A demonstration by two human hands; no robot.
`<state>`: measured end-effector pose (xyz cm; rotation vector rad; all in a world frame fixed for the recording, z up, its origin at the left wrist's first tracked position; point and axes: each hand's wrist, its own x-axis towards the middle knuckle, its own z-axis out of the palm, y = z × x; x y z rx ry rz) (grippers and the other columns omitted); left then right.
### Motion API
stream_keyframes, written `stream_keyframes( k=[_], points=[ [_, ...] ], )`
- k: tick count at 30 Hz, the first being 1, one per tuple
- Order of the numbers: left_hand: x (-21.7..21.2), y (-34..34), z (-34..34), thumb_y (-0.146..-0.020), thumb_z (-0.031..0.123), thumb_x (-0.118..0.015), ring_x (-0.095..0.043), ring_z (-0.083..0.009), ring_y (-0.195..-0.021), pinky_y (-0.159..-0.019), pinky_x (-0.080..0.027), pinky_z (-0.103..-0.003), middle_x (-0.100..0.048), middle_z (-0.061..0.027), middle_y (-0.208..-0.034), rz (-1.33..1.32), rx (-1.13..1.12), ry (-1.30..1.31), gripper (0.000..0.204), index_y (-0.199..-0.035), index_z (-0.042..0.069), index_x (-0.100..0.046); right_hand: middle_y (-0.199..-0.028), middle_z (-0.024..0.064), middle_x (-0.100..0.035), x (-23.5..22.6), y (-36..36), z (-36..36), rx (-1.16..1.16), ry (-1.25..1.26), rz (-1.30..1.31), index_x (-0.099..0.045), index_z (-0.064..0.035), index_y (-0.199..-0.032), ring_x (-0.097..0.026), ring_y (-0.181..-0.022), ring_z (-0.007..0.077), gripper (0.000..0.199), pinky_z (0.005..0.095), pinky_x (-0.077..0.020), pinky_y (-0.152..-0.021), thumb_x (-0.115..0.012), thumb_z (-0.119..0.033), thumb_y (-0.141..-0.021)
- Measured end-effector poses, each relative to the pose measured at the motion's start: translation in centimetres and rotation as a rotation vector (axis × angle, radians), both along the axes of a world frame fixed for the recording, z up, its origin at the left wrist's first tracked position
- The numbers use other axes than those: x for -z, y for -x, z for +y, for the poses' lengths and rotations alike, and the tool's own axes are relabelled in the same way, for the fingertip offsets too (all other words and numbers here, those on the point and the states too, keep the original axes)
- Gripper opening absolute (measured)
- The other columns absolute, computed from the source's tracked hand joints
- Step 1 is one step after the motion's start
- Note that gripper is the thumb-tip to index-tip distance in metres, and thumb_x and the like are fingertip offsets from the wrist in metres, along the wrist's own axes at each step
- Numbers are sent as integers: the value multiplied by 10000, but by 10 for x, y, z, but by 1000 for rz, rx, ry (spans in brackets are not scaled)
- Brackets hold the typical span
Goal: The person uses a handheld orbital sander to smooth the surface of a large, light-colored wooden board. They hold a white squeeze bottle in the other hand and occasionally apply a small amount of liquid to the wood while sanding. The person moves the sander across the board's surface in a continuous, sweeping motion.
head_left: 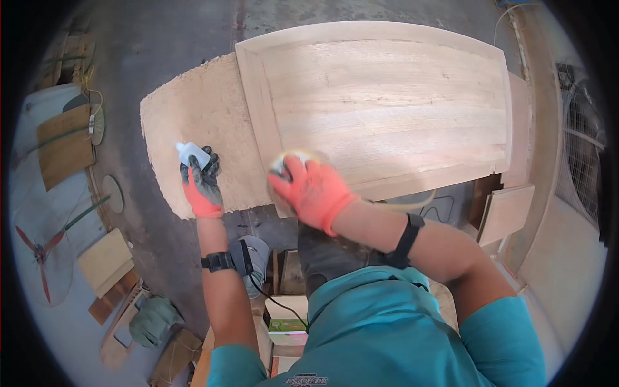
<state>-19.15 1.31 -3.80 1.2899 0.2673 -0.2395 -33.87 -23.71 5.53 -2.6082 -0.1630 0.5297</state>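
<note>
My left hand (204,184), in an orange and black glove, grips a small whitish squeeze bottle (193,155) with its nozzle tipped to the upper left. It is over the rough-edged tan board (193,106). On the lower left corner of a pale framed wooden panel (387,97), my right hand (313,190) is wrapped over a round palm sander (278,162). Only the sander's pale, yellowish rim shows; the glove covers the rest and is slightly blurred. A yellowish hose (412,205) trails behind my right wrist. The panel overlaps the tan board's right side.
A fan with red blades (40,253) and wooden offcuts (106,261) lie at the left. Below my left forearm is a pale bucket (256,255). Flat boards (506,213) lean at the right, near a caged fan (580,142).
</note>
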Motion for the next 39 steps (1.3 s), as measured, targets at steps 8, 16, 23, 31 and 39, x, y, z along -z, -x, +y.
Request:
stream_keyframes(
  k=[8, 16, 23, 31, 39],
  points=[
    [-6, 1, 9, -1095, 271, -593, -672, -255, -933, -746, -529, -328, -685, -172, -1158, 79, 113, 60, 387, -1386, 27, -515, -1329, 220, -549, 6, -107, -125, 555, 187, -176, -516, -192, -1427, -687, -1073, 439, 543, 522, -559, -947, -669, -373, -938],
    [-9, -3, 1, -1070, 287, -642, -685, -279, -942, -760, -541, -341, -689, -174, -1149, 88, 171, 69, 488, -1436, 3, -492, -1388, 192, -581, 35, -80, -287, 873, 410, -315, -521, -202, -1455, -622, -1234, 437, 690, 488, -524, -1034, -788, -428, -861],
    [-4, -3, 17, -1101, 251, -579, -702, -286, -1038, -876, -587, -381, -686, -189, -1207, 61, 200, 54, 410, -1436, 27, -504, -1369, 190, -559, 22, -11, -177, 753, 247, -268, -516, -229, -1457, -674, -1123, 442, 707, 504, -557, -965, -788, -472, -850],
    [-1, -6, 6, -1101, 265, -579, -709, -284, -1036, -902, -588, -378, -687, -190, -1222, -20, 215, -1, 452, -1472, 27, -481, -1345, 208, -547, -2, 23, 4, 436, -24, -49, -536, -204, -1455, -677, -1016, 422, 662, 479, -591, -874, -769, -304, -844],
    [1, -9, 11, -1087, 279, -611, -708, -275, -1050, -907, -586, -373, -690, -188, -1233, -84, 253, 8, 482, -1476, 27, -479, -1321, 192, -575, 1, 64, 97, 107, 18, -69, -610, -228, -1386, -677, -972, 352, 406, 461, -586, -827, -599, -250, -980]
  ],
)
